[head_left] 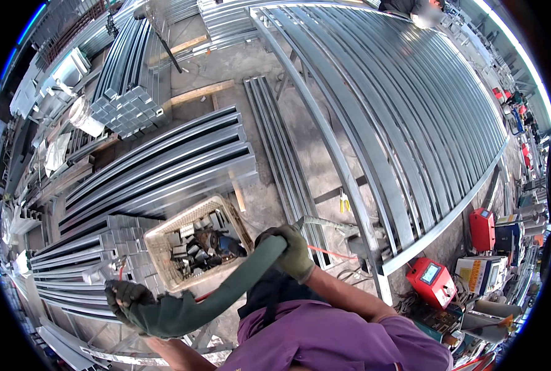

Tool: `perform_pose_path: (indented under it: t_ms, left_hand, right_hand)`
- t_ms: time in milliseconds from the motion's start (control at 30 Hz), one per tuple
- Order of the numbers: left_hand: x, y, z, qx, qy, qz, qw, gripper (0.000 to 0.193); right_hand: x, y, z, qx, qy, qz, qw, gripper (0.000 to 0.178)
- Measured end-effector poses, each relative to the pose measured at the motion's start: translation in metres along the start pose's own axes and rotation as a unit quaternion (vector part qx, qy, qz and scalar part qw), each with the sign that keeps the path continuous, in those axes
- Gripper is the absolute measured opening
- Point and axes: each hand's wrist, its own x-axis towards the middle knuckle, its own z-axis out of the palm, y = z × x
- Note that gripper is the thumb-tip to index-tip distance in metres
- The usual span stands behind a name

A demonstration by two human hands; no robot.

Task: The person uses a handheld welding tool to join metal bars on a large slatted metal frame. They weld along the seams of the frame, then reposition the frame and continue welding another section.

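Observation:
Both my hands wear dark green work gloves. A thick hose in a green cloth sleeve (235, 279) sags between them, in front of my purple shirt. My right hand (293, 250) is closed round its upper end, where a pale grey length of hose (328, 222) comes out towards the metal frame. At lower left my left hand (129, 298) has its fingers curled at the other end; the glove and cloth hide most of that grip. Just beyond those fingers are a silvery piece (102, 272) and a red bit. Beneath the hose stands a beige plastic crate (164, 260) of small metal pieces.
A large frame of parallel metal bars (374, 123) fills the right side. Stacked metal tubes (164, 167) lie left and ahead. Yellow-handled pliers (344, 201) are beside the frame. Red machines (432, 282) stand at right, with cables on the floor. Another person (405, 7) is at the far end.

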Motion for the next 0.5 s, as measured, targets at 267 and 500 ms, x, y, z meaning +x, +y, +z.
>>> perform_pose_path:
  t_ms: [267, 500]
  left_hand:
    - [0.168, -0.140, 0.039, -0.015, -0.116, -0.183, 0.976, 0.028]
    - [0.277, -0.262, 0.101, 0.052, -0.142, -0.267, 0.952, 0.035]
  right_hand:
    - [0.076, 0.114, -0.027, -0.092, 0.100, 0.038, 0.990, 0.017]
    - [0.150, 0.183, -0.056, -0.093, 0.096, 0.077, 0.988, 0.029]
